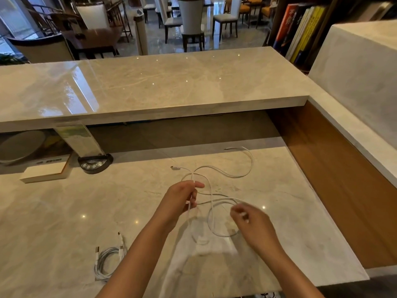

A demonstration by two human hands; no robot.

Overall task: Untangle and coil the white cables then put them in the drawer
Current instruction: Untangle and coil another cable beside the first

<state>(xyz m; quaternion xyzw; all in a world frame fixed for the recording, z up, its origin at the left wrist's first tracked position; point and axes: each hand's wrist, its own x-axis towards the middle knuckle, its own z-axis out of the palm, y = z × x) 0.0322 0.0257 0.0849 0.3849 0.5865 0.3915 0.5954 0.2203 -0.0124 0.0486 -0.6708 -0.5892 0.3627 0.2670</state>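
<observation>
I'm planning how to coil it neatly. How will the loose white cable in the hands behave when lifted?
Probably floppy: the loose white cable sags in soft loops between the left hand and right hand. Likely light, since a fingertip pinch holds it. It may slide on the glossy marble counter and snag where its loops cross.

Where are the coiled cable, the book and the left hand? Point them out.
coiled cable (107, 263), head view, on its bundled loops.
book (46, 172), head view, on its cover.
left hand (182, 197), head view, on its back.
</observation>
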